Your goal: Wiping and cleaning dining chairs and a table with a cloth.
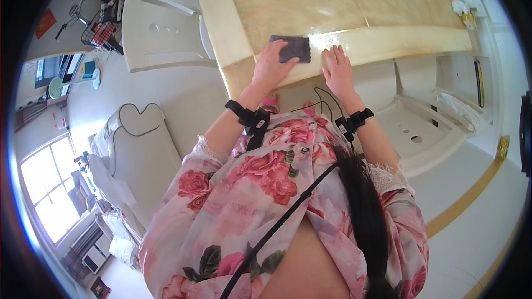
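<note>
At the near edge of a cream, marble-patterned table, my left hand holds a dark grey cloth. Its thumb and fingers press the folded cloth against the pale border of the tabletop. To the right of the cloth, my right hand lies on the same border with its fingers extended and nothing in it. A bare strip of tabletop separates that hand from the cloth. Both wrists wear black straps with small devices, and thin black cables hang between them.
A white chair stands at the table's left side, another at my right under the table edge. Small figurines sit at the table's far right corner. A pale sofa is behind to the left; an electric bike stands farther off.
</note>
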Tool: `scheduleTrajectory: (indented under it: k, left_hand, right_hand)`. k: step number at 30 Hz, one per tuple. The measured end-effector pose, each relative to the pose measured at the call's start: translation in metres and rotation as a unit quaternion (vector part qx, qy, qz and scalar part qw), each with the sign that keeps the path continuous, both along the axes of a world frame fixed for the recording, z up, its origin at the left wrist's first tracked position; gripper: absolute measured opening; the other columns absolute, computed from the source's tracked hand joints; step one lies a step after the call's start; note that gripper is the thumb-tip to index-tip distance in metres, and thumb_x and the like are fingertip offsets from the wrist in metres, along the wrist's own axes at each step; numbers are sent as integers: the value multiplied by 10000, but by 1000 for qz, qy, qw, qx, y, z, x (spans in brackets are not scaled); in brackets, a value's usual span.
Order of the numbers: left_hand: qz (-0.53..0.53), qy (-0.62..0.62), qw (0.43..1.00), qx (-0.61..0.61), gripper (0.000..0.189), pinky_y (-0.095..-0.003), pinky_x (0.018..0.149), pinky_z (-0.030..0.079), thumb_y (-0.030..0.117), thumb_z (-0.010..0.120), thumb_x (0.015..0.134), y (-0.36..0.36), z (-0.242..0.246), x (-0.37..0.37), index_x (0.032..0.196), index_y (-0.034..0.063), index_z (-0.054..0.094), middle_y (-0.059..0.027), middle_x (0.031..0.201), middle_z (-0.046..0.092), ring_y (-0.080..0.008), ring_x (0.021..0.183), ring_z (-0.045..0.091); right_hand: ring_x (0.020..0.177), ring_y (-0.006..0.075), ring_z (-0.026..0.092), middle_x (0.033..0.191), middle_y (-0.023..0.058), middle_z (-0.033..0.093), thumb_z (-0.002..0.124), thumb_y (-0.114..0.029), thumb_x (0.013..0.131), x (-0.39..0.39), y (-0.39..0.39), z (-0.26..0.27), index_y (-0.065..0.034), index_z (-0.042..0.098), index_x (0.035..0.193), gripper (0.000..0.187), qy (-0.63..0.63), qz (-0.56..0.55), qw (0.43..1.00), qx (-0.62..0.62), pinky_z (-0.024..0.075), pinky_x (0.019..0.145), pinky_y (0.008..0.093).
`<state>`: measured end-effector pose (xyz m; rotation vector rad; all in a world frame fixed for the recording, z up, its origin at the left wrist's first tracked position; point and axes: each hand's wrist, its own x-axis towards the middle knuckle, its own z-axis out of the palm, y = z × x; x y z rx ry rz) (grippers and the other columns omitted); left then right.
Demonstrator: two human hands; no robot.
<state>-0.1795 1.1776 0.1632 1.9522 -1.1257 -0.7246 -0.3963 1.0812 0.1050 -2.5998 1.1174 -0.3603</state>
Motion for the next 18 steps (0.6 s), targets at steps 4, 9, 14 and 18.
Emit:
scheduleTrajectory:
  k: [4, 9, 14, 18]
  left_hand:
    - [-193, -304, 933, -22, 637, -460, 1090, 288, 288, 652, 852, -2, -25, -3, 1400, 85, 400, -171, 1456, 355, -379, 1330, 333]
    - [-256, -362, 896, 34, 687, -518, 1144, 169, 247, 601, 880, -5, -45, 0, 1469, 81, 288, -176, 1535, 225, -386, 1422, 172]
    - [-142, -243, 959, -27, 729, -530, 1143, 154, 267, 600, 872, 22, -37, 19, 1470, 41, 250, -202, 1537, 201, -374, 1432, 163]
    - [-100, -307, 935, 147, 769, -519, 1146, 158, 283, 612, 877, 82, -39, 44, 1468, -6, 213, -269, 1526, 158, -423, 1421, 147]
  right_hand:
    - [1402, 319, 273, 1475, 172, 342, 643, -173, 828, -10, 3, 7, -108, 424, 1381, 599, 25, -23, 999, 12, 265, 1111, 498]
    - [1395, 320, 283, 1484, 159, 334, 642, -196, 825, 10, 14, 17, -104, 414, 1391, 617, -41, 53, 997, 30, 263, 1113, 504]
    - [1385, 307, 304, 1481, 121, 353, 640, -262, 828, 77, 24, 21, -148, 440, 1379, 598, -105, 140, 984, -18, 208, 1129, 535]
    - [1386, 257, 313, 1484, 73, 369, 641, -295, 827, 106, 25, 4, -178, 457, 1373, 587, -35, 181, 982, -36, 189, 1131, 549]
